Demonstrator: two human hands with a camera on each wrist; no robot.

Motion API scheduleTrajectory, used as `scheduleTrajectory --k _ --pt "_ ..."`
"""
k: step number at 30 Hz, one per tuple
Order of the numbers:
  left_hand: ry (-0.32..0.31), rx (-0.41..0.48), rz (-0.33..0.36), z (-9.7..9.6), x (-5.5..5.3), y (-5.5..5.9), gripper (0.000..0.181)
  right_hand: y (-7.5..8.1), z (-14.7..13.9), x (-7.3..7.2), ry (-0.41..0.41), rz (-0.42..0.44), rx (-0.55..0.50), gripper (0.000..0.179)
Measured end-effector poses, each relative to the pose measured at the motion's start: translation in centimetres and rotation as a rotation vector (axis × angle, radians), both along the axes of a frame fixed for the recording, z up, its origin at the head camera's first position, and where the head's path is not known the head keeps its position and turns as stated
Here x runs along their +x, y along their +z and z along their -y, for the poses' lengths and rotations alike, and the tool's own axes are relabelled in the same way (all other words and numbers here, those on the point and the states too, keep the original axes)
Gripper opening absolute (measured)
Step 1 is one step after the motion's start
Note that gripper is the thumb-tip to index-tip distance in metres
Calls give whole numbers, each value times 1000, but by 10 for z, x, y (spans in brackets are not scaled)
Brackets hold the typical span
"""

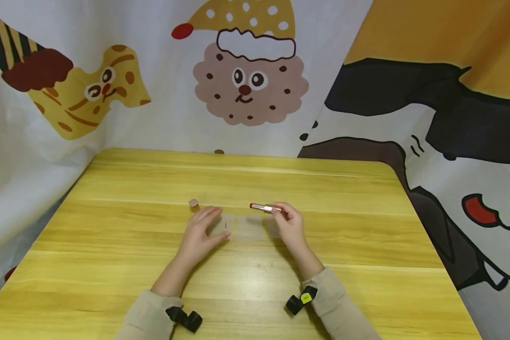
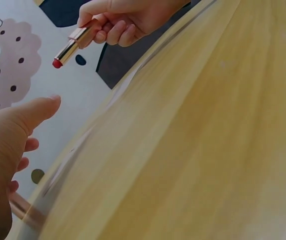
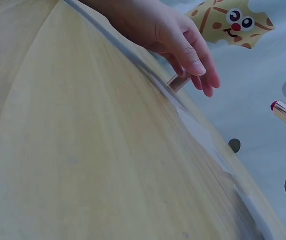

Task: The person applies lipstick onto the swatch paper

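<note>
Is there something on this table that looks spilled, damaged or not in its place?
Nothing looks spilled or damaged. The lipstick in the right hand is uncapped, with what seems its cap near the left hand. One small oddity: a short dark mark on the otherwise plain leftmost sheet; I cannot tell what it is.

I pinch a shiny pink-gold lipstick [image 1: 262, 207] in my right hand [image 1: 291, 224]. It lies almost flat in the air, and its red tip sticks out and points left. Its little round pink-gold cap [image 1: 194, 205] is off and stands up on its end, left of the lipstick and well apart from it. Thin pale squares [image 1: 249, 228] lie flat in a row, closer to me than the lipstick. The left one has a small dark line.
</note>
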State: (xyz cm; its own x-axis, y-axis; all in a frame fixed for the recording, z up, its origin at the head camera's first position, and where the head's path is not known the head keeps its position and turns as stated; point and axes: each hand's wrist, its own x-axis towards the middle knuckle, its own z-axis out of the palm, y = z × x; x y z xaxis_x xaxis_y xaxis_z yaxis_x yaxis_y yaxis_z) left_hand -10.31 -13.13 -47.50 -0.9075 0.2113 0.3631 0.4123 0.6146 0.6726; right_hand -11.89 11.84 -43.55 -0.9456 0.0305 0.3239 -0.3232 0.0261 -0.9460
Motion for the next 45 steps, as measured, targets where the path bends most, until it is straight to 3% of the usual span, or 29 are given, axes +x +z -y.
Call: scheduleTrajectory --k 14,22,45 --pt "-37 -82 15 -18 -4 -1 74 -4 -10 2 -10 5 39 12" --pt "-59 -125 61 -29 -5 -3 78 -7 -15 5 -6 22 63 11" --pt "-76 -227 62 -37 -11 -6 75 -8 -20 19 40 20 123 9"
